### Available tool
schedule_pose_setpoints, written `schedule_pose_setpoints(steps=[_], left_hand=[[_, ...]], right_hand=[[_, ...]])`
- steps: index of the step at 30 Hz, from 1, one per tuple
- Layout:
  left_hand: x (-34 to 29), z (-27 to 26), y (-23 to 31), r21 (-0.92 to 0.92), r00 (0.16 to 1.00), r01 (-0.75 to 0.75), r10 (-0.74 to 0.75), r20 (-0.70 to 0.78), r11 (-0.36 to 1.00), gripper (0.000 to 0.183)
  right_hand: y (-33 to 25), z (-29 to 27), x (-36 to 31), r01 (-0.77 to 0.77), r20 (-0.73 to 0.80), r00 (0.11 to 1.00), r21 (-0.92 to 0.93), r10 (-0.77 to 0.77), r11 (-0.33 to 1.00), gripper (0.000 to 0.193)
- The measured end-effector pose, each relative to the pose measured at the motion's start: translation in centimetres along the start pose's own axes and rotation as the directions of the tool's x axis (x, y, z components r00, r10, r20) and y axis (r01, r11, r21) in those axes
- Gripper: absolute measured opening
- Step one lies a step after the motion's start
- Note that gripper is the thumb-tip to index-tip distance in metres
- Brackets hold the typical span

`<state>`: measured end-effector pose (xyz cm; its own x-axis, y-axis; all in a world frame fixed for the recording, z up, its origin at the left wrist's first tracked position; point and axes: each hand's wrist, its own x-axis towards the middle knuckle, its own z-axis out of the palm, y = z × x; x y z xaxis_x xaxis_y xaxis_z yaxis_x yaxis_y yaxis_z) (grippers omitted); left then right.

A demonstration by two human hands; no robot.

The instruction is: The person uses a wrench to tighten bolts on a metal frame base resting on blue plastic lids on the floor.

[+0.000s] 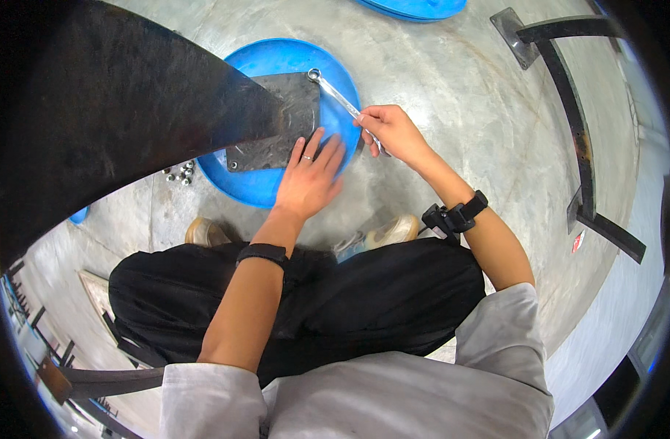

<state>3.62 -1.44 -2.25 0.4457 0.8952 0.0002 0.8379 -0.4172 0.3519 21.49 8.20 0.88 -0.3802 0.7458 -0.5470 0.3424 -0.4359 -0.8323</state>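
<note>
My right hand [393, 133] is closed around the shaft of a silver wrench [339, 97]. The wrench's ring end sits over the upper right corner of a black square metal plate [303, 101]; what lies inside the ring is too small to make out. That plate is at the foot of a thick black post [145, 95] and rests on a round blue base [333, 64]. With fingers spread and slightly blurred, my left hand [311, 175] lies over the plate's near right edge and the blue base, holding nothing. A small bolt or nut [234, 165] shows at the plate's near left corner.
Several loose silver nuts [181, 174] lie on the concrete floor left of the base. Another blue round base [415, 7] is at the far edge. A black metal frame [569, 95] stands on the right. My shoes [393, 230] are just below the base.
</note>
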Motion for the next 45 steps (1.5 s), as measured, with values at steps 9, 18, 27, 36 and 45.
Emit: schedule_pose_setpoints(steps=[9,18,27,36,45], left_hand=[[0.1,0.0,0.0,-0.014,1.0,0.008,-0.008,-0.014,1.0,0.05],[0.1,-0.3,-0.1,0.027,1.0,0.006,-0.006,0.002,1.0,0.05],[0.0,-0.7,0.3,0.004,1.0,0.02,-0.021,0.01,1.0,0.051],[0.2,0.1,0.2,-0.002,1.0,0.01,-0.01,0.013,1.0,0.051],[-0.1,-0.1,-0.1,0.014,1.0,0.017,-0.017,0.012,1.0,0.051]], right_hand=[[0.1,0.6,0.3,-0.072,0.011,0.997,-0.072,0.073,0.995,0.022],[-3.0,-7.5,7.7,0.178,0.046,0.927,-0.928,-0.373,0.327,0.029],[-15.6,-4.6,14.7,0.693,0.725,0.362,-0.629,-0.586,-0.351,0.007],[-8.3,-7.9,6.5,0.483,0.124,0.467,-0.865,-0.875,0.136,0.021],[2.5,-4.1,0.7,0.029,-0.237,0.966,-0.295,-0.102,0.955,0.029]])
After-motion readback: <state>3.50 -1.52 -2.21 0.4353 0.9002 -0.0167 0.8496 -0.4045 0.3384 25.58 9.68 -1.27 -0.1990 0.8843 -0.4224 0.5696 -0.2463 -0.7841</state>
